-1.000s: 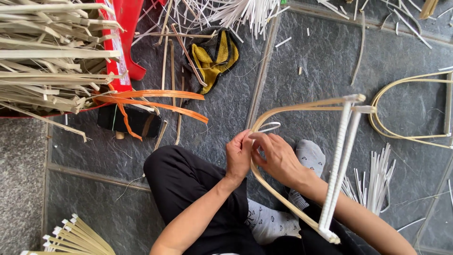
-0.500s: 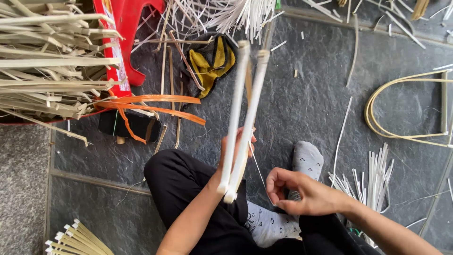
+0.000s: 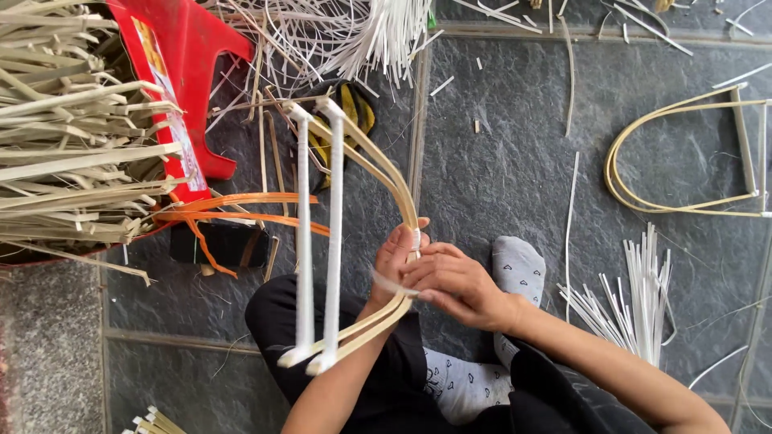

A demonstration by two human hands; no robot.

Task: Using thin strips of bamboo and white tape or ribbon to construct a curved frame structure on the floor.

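We hold a bent cane frame (image 3: 362,169) in the middle of the picture: a bow of several thin yellow strips, closed on its left side by two straight bars wrapped in white (image 3: 318,241) that run from the upper middle down to our lap. Our left hand (image 3: 394,261) is closed round the curve of the bow, and our right hand (image 3: 454,285) is pinched shut on a thin pale strip (image 3: 390,283) that crosses the bow just where the two hands meet.

As we judge it, the main risk is at that meeting point. The bow looks sprung, so if the left hand loosens, the strips could fan apart and the binding would slacken. The pale strip is narrow and may split or slip out of the right fingertips if we pull it at a sharp angle. The lower ends of the white bars sit close to our black trouser leg (image 3: 322,321) and could catch there when the frame turns.

Both forearms come up from the bottom edge, the left from the lower middle and the right from the lower right corner, wrists bent inward so the hands touch over our knee beside a grey sock (image 3: 519,269).

Around us lie a red plastic stool (image 3: 181,72) at upper left, a heap of split cane (image 3: 72,153) at the left edge, another bent frame (image 3: 683,153) at the right, and a bundle of white strips (image 3: 651,297) at lower right.
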